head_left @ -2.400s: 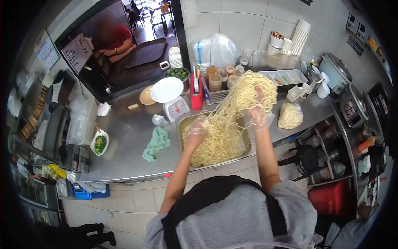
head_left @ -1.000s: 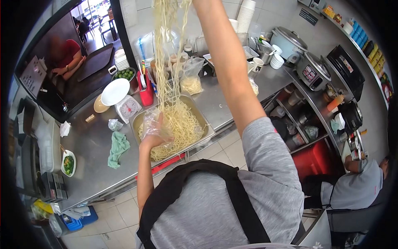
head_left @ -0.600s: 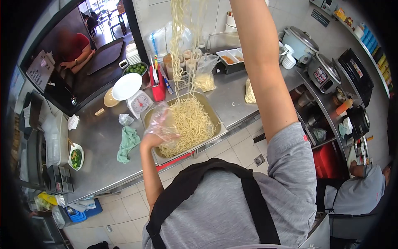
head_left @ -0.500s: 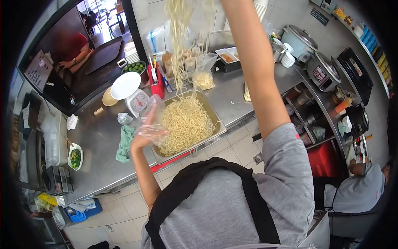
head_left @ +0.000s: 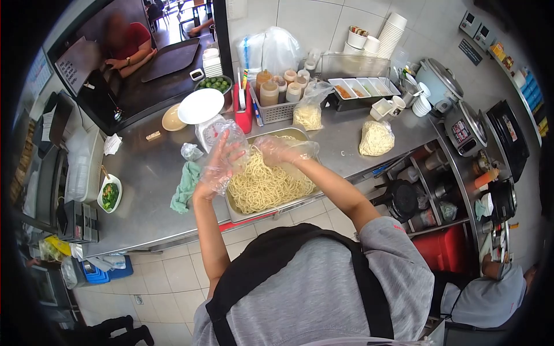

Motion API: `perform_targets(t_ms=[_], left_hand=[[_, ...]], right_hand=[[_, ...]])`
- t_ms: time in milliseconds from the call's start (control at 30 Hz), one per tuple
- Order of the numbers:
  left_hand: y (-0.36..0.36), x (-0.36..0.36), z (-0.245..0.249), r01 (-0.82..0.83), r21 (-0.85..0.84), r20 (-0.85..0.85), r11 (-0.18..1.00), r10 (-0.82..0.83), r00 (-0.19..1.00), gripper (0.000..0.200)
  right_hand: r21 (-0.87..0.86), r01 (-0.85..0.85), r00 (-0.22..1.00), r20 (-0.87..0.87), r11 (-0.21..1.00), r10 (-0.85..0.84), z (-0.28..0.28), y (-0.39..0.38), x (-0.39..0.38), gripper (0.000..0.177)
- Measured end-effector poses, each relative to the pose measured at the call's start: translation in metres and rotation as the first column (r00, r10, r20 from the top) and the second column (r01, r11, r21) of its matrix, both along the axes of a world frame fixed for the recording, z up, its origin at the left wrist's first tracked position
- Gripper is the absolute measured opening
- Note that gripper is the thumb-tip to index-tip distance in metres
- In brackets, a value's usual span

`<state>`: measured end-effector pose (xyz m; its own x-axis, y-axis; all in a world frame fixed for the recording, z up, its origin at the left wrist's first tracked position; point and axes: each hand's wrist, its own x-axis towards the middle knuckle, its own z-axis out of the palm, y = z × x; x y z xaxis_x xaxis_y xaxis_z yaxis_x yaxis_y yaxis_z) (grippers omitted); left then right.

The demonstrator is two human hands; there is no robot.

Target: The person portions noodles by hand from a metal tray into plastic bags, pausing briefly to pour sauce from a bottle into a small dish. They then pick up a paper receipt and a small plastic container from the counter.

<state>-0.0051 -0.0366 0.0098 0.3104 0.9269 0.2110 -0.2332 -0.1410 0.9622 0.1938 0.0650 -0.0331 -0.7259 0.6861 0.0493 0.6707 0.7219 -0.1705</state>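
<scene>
A metal tray [head_left: 231, 210] on the counter holds a heap of yellow noodles [head_left: 271, 187]. My right hand [head_left: 278, 151], in a clear plastic glove, is down at the heap's far side, its fingers curled into the strands and partly hidden by them. Over the tray's left edge is my left hand [head_left: 224, 161], also in a loose clear glove, fingers spread and holding nothing. Just behind it stands a white kitchen scale [head_left: 210, 134] with a white plate [head_left: 201, 106] on top. A green cloth [head_left: 186, 187] lies crumpled to the left of the tray.
Bagged noodles [head_left: 377, 138] sit to the right, another bag [head_left: 309, 115] behind the tray. Sauce bottles [head_left: 269, 93] fill a grey basket beside a red holder [head_left: 242, 109]. A bowl of greens [head_left: 109, 195] is at left. A person [head_left: 485, 297] works at lower right; another [head_left: 130, 49] is beyond the opening.
My right hand has come down from high above the tray, where noodles hung from it, into the heap. My left hand has opened its fingers at the tray's left. The view has shifted.
</scene>
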Motion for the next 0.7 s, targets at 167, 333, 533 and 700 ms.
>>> perform_targets(t_ms=[167,333,533,700], left_hand=[[-0.004,-0.006,-0.002,0.136,-0.075,0.238,0.988,-0.114,0.965,0.121],[0.005,-0.014,-0.007,0.319,0.043,0.407,0.947,-0.309,0.860,0.118],[0.004,0.011,0.000,0.496,0.010,0.374,0.868,-0.463,0.803,0.123],[-0.007,0.011,0.005,0.234,-0.137,0.329,0.962,-0.179,0.927,0.101]], right_hand=[[-0.244,0.029,0.922,0.382,0.969,0.069,0.049,0.009,0.012,0.058],[-0.273,-0.028,0.997,0.061,0.962,0.047,0.124,-0.010,0.036,0.065],[-0.504,-0.371,0.514,-0.811,0.780,-0.280,0.089,-0.042,0.028,0.058],[-0.469,-0.482,0.065,-0.861,0.740,-0.504,0.055,-0.041,0.028,0.042]])
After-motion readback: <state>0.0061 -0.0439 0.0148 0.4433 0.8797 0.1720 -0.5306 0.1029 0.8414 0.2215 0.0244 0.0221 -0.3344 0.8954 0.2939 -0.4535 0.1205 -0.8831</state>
